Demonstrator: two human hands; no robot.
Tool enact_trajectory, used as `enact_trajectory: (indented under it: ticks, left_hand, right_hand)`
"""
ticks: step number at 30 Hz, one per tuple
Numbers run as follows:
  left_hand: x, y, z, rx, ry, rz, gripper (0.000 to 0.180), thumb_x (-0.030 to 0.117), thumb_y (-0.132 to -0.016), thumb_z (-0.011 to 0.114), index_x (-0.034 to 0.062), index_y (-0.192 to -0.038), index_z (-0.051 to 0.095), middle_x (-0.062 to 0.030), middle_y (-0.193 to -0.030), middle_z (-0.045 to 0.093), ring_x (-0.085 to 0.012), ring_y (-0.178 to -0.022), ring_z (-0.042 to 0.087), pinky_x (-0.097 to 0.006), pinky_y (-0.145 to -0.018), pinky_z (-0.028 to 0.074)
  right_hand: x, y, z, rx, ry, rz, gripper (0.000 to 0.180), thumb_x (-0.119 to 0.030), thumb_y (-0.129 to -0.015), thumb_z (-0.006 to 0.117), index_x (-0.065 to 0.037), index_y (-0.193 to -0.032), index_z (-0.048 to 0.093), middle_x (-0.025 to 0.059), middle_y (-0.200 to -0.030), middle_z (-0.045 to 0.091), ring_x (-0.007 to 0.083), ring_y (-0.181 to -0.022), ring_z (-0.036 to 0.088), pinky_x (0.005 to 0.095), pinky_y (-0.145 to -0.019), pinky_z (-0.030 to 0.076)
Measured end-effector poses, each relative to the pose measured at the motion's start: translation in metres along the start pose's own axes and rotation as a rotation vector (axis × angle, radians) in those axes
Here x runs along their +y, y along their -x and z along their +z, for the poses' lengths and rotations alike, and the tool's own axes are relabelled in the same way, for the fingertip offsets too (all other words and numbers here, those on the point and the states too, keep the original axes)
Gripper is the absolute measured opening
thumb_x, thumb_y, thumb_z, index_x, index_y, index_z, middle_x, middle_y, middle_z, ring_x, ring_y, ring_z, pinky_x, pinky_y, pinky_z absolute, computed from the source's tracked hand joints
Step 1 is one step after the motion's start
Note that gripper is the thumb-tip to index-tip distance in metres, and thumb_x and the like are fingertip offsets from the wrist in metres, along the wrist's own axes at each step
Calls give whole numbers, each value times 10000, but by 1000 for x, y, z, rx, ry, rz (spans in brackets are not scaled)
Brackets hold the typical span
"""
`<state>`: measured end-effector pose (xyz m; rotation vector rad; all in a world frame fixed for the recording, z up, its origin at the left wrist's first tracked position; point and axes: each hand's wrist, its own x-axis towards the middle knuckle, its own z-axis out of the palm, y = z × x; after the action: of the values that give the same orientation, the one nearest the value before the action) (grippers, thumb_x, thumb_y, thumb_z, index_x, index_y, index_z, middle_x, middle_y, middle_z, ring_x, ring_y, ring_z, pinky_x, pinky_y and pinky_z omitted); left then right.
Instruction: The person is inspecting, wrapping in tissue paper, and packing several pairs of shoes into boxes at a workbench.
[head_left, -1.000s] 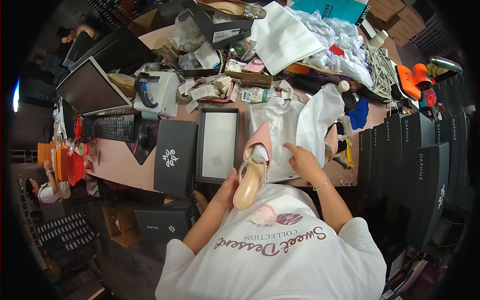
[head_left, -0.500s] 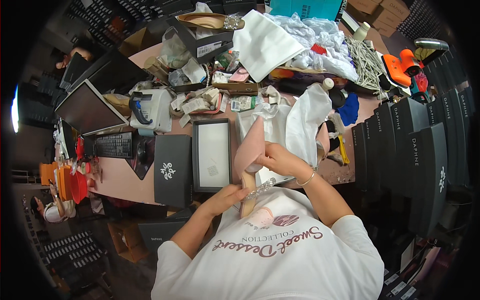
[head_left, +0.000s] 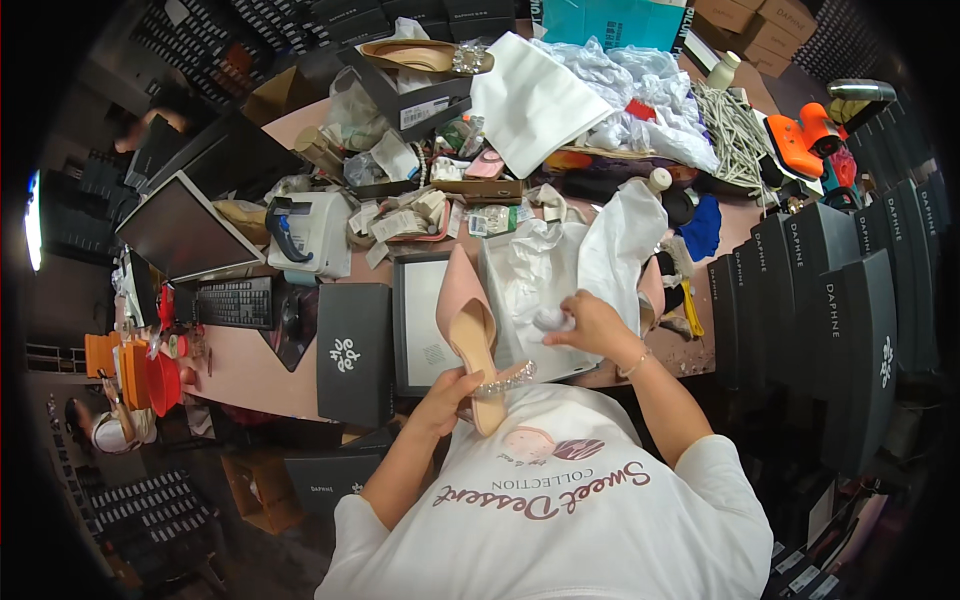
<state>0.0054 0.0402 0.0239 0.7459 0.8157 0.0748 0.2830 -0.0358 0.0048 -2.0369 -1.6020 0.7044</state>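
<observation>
My left hand (head_left: 448, 402) grips a pink pointed-toe shoe (head_left: 463, 285) near its heel end. A band of clear rhinestones (head_left: 508, 378) crosses the shoe there, and its beige insole faces up. Pinched in my right hand (head_left: 597, 328) is a small crumpled wad of white paper (head_left: 552, 319), held to the right of the shoe. Beneath that hand lies white tissue paper (head_left: 530, 262), spread over a pale box. A second pink shoe (head_left: 652, 290) shows partly at the right, behind the tissue. Left of the held shoe, a shallow grey-rimmed box part (head_left: 420, 345) lies open.
A dark shoe box (head_left: 355, 350) stands at the left, beside a keyboard (head_left: 235, 303) and monitor (head_left: 190, 232). Dark boxes (head_left: 850, 340) are stacked at the right. Paper, bags and a beige shoe (head_left: 425, 55) crowd the far side of the table.
My right hand has left the shoe's toe and moved right, now with a paper wad in its fingers. The shoe has turned, showing its insole; my left hand keeps its grip.
</observation>
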Motion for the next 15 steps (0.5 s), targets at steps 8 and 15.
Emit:
enact_trajectory:
  ticks: [8,15]
  left_hand:
    - [-6,-29,16,-55,57,-37,434,363,-892,594,-10,-1114,582,-57,-982,632,-111,-856,598,-247,-774,470]
    - [-13,-27,23,-143,101,-49,459,357,-878,618,-1,-1152,532,-57,-1038,617,-105,-903,591,-246,-808,470]
  right_hand:
    - [-36,-3,-29,242,-988,49,129,-2,-813,633,-9,-928,576,35,-798,542,74,-680,543,244,-604,481]
    - [-61,5,-37,13,50,-462,129,-39,-754,644,-39,-869,585,98,-798,545,250,-692,601,327,-609,505]
